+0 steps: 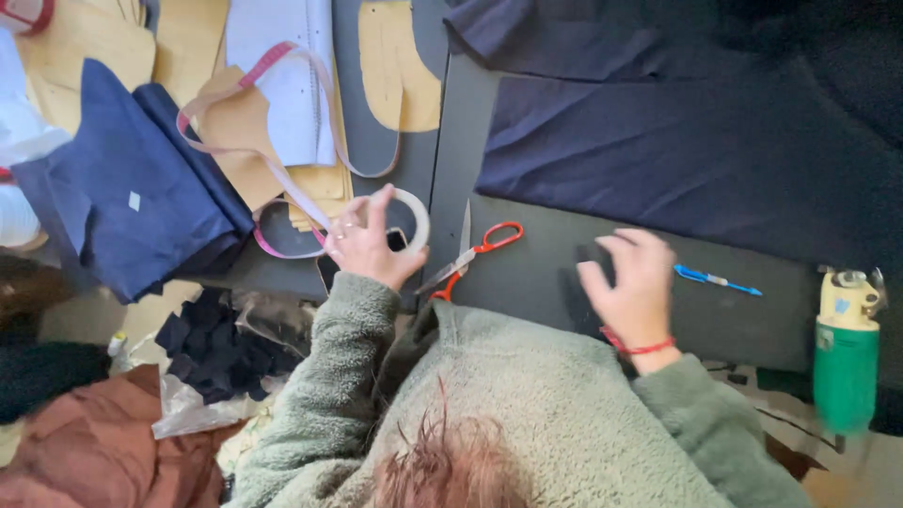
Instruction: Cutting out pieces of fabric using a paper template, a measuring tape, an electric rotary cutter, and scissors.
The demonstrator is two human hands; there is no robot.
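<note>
Fabric first: the dark navy cloth (pixel 696 141) fills the upper right of the frame, draped over the black worktop (pixel 527 282). My right hand (pixel 632 282) lies flat and open at centre right, holding nothing, near the blue pen (pixel 717 278). Orange-handled scissors (pixel 467 256) lie at centre. My left hand (pixel 365 246) at centre left has its grip closed on the white tape roll (pixel 410 218) (its loose end I cannot see). Best, I judge, to keep that roll steady and clear of the pink measuring tape (pixel 282 179).
</note>
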